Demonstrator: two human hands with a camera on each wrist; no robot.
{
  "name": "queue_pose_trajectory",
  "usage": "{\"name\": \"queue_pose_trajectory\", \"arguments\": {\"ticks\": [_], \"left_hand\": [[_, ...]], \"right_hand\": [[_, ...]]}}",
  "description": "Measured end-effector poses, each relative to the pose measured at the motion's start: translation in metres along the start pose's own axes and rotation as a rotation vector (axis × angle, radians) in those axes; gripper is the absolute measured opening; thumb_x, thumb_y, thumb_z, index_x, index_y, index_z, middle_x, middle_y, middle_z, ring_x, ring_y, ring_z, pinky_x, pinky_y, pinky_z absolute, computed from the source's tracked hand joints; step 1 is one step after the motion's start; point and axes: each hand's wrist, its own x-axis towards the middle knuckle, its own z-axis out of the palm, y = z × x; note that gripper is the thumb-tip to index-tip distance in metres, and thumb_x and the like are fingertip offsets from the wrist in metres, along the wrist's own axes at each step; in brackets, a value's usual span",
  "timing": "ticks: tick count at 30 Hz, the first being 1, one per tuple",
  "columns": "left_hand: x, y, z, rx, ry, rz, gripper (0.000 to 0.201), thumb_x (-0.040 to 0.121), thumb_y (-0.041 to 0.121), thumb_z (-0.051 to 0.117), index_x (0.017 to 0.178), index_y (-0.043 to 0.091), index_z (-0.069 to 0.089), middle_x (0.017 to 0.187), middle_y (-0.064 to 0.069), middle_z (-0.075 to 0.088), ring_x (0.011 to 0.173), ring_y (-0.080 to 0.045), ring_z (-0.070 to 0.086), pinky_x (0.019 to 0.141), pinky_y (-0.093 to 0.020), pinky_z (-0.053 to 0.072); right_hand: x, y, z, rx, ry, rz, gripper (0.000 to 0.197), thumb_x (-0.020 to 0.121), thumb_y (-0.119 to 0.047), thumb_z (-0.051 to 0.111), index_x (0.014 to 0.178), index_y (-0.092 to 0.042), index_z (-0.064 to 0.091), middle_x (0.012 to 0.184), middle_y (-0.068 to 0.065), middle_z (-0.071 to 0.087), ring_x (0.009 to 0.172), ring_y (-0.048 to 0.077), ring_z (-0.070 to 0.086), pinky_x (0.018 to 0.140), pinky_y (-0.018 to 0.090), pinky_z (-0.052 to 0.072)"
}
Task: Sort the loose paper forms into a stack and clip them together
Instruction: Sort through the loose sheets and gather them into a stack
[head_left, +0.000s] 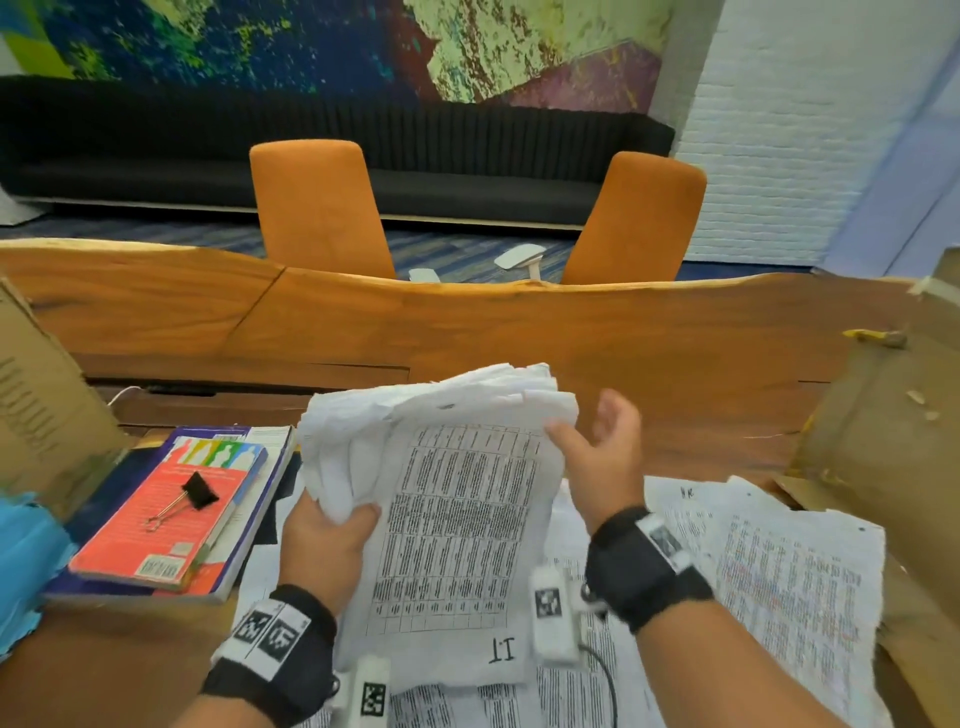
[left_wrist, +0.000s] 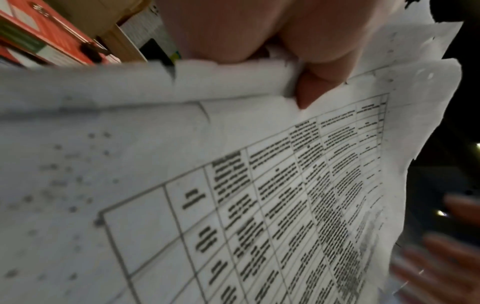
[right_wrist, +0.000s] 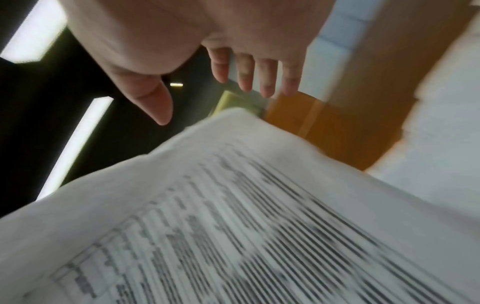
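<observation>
At the far left a cardboard box (head_left: 39, 410) stands on the wooden bench (head_left: 519, 332); its printing is too blurred to read. Beside it lie stacked books (head_left: 171, 512), the top one red, with a black binder clip (head_left: 189, 496) resting on its cover, wire handles pointing toward the person. The cover text and barcode label cannot be read.

The left hand (head_left: 327, 545) grips the stack of paper forms (head_left: 457, 519) at its left edge, thumb on the front and fingers curled behind, crumpling that margin. The stack is held up off the bench, tilted, its long axis running from the person toward the far side of the bench, top edge leaning slightly right. The front sheet carries a printed table of dense rows, too small to read; handwritten near its lower edge is a mark that looks like "11", seen upside down.

The right hand (head_left: 605, 457) is just beside the stack's upper right corner, palm toward it, fingers spread and relaxed, holding nothing; whether the thumb touches the paper cannot be told.

More loose sheets (head_left: 779, 571) lie flat on the bench beneath and to the right, text unreadable. Torn cardboard (head_left: 883, 426) sits at the far right.
</observation>
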Motion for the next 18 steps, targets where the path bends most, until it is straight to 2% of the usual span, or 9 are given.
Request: {"name": "queue_pose_trajectory", "arguments": {"ticks": [2,4,5,7,9,11,13,16,18], "left_hand": [[0.000,0.002,-0.002,-0.019,-0.011,-0.014,0.024,0.093,-0.002,0.062,0.096,0.022,0.064,0.093,-0.007,0.072,0.087,-0.026,0.070,0.080,-0.040,0.056],[0.001,0.002,0.000,-0.029,-0.056,-0.062,0.027,0.094,-0.005,0.054,0.095,0.020,0.064,0.092,-0.011,0.071,0.087,-0.031,0.069,0.079,-0.045,0.056],[-0.001,0.001,0.002,-0.046,-0.085,-0.068,0.026,0.092,-0.007,0.052,0.095,0.016,0.065,0.091,-0.013,0.070,0.086,-0.034,0.068,0.077,-0.044,0.056],[-0.005,0.004,0.006,-0.058,-0.137,-0.033,0.013,0.085,0.000,0.057,0.095,0.005,0.063,0.089,-0.015,0.066,0.084,-0.034,0.063,0.072,-0.039,0.051],[-0.008,0.010,0.008,-0.060,-0.170,0.022,0.027,0.075,0.013,0.058,0.099,0.000,0.063,0.092,-0.014,0.066,0.087,-0.031,0.063,0.075,-0.040,0.051],[-0.009,0.019,0.011,-0.087,-0.168,0.050,0.025,0.081,0.013,0.060,0.105,0.014,0.067,0.101,-0.007,0.071,0.093,-0.022,0.067,0.079,-0.041,0.055],[-0.007,0.017,0.014,-0.101,-0.146,0.049,0.022,0.087,0.011,0.061,0.103,0.025,0.068,0.101,-0.002,0.073,0.096,-0.017,0.068,0.080,-0.039,0.055],[-0.006,0.002,0.018,-0.033,-0.148,-0.036,0.025,0.092,0.002,0.062,0.096,0.026,0.067,0.097,-0.004,0.073,0.098,-0.025,0.067,0.078,-0.033,0.051],[-0.007,-0.010,0.017,0.075,-0.180,-0.078,0.027,0.091,0.005,0.065,0.096,0.032,0.061,0.098,0.002,0.069,0.102,-0.027,0.065,0.076,-0.030,0.049]], "right_hand": [[-0.014,0.034,0.005,0.114,-0.162,0.256,0.067,0.084,-0.017,0.069,0.143,-0.019,0.039,0.144,0.002,0.049,0.128,0.021,0.050,0.100,0.042,0.046],[-0.022,0.050,0.014,0.164,-0.296,0.349,0.050,0.075,-0.017,0.066,0.124,-0.018,0.056,0.120,0.005,0.067,0.112,0.028,0.063,0.088,0.040,0.053],[-0.023,0.049,0.018,0.168,-0.317,0.338,0.041,0.072,-0.017,0.066,0.113,-0.017,0.062,0.109,0.006,0.072,0.107,0.030,0.066,0.087,0.042,0.054],[-0.024,0.033,0.025,0.130,-0.327,0.248,0.026,0.081,-0.009,0.065,0.106,-0.015,0.065,0.100,0.006,0.074,0.099,0.028,0.069,0.080,0.037,0.056],[-0.023,0.014,0.029,0.101,-0.322,0.091,0.026,0.086,-0.004,0.062,0.108,-0.017,0.063,0.100,0.004,0.072,0.094,0.021,0.069,0.072,0.032,0.057],[-0.025,-0.001,0.030,0.110,-0.321,-0.063,0.028,0.085,-0.007,0.064,0.106,-0.024,0.061,0.099,0.004,0.070,0.086,0.019,0.067,0.072,0.037,0.060],[-0.031,0.000,0.032,0.111,-0.327,-0.137,0.027,0.082,-0.009,0.066,0.103,-0.025,0.059,0.095,0.004,0.068,0.082,0.019,0.066,0.070,0.040,0.058],[-0.038,0.025,0.034,0.070,-0.305,-0.050,0.028,0.083,-0.008,0.067,0.102,-0.027,0.061,0.095,0.004,0.069,0.087,0.020,0.067,0.070,0.035,0.058],[-0.036,0.037,0.035,0.028,-0.260,0.049,0.014,0.086,-0.010,0.069,0.097,-0.019,0.067,0.092,0.010,0.072,0.084,0.025,0.069,0.074,0.043,0.059]]}}
